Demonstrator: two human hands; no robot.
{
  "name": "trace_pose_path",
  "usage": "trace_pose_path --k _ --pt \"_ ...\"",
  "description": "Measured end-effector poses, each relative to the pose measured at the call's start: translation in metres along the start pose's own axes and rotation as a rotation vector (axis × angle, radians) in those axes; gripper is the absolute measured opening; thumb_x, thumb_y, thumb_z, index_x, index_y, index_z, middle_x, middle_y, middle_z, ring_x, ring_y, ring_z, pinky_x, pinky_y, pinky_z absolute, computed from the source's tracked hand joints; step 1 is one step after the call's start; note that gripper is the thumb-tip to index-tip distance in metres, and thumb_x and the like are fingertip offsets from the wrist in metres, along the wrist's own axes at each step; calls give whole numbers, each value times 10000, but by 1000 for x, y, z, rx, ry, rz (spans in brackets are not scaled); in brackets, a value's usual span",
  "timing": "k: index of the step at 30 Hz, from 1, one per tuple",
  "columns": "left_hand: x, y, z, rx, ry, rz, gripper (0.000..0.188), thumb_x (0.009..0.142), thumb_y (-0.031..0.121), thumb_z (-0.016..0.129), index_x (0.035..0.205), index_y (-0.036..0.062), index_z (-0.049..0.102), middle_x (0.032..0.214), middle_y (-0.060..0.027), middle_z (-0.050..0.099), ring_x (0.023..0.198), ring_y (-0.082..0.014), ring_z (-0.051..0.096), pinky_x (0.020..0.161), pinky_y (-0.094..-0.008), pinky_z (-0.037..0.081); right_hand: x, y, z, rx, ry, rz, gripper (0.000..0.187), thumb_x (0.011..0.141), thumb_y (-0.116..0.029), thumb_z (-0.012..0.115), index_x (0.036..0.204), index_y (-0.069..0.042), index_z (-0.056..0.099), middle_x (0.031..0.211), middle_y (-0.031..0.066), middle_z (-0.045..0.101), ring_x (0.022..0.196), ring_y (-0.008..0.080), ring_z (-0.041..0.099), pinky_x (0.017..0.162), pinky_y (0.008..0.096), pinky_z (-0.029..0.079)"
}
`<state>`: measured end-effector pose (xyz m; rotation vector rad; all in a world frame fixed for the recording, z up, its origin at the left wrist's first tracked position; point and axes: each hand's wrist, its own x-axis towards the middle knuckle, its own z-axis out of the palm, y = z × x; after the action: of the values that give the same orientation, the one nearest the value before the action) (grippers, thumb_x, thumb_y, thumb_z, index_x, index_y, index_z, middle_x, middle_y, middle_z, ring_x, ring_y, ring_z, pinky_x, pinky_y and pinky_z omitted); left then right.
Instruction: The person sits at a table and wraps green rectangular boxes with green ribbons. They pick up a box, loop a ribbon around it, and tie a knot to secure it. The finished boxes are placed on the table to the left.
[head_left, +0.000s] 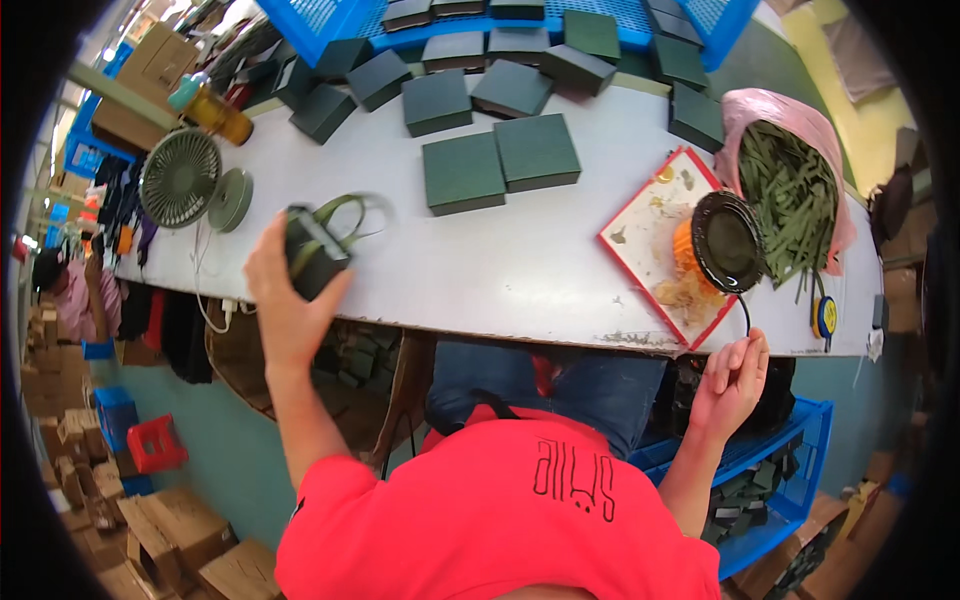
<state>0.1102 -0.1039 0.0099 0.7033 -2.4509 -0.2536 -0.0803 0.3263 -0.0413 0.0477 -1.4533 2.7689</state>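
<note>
At the left of the table, my left hand [284,300] is closed round a small dark green box [312,262]. A green ribbon [345,215] loops out from the box's far side, smeared by motion. By the table's front edge at the right, my right hand [732,388] pinches a thin black stick [746,316], which runs up to the rim of a black round pot [728,245]. Its far end is hidden by the pot. The pot sits on a red-edged white board [640,235] stained with brownish residue. Two green boxes [540,152] lie side by side mid-table.
Many green boxes [437,102] crowd the back beside a blue crate [740,25]. A pink bag [765,105] of green ribbon strips [790,190] stands right, near a tape measure [824,316]. A fan [182,178] and an amber bottle [222,118] stand left.
</note>
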Motion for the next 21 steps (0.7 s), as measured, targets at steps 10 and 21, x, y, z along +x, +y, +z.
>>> trace_pose_path --k 10,21 --pt "19 -3 17 482 -13 17 821 814 391 777 1499 113 420 1586 -170 334 1495 -399 214 1198 -510 203 24 -19 -32 -259 339 -89 195 966 -91 662 1116 34 665 914 116 719 500 27 429 453 181 328" --pt "76 81 149 -99 -378 221 686 912 356 673 1485 72 423 1586 -165 337 1496 -387 209 1199 -475 215 82 -32 -90 -1210 160 -363 165 907 -128 707 1014 -3 714 827 82 681 649 123 589 603 274 470"
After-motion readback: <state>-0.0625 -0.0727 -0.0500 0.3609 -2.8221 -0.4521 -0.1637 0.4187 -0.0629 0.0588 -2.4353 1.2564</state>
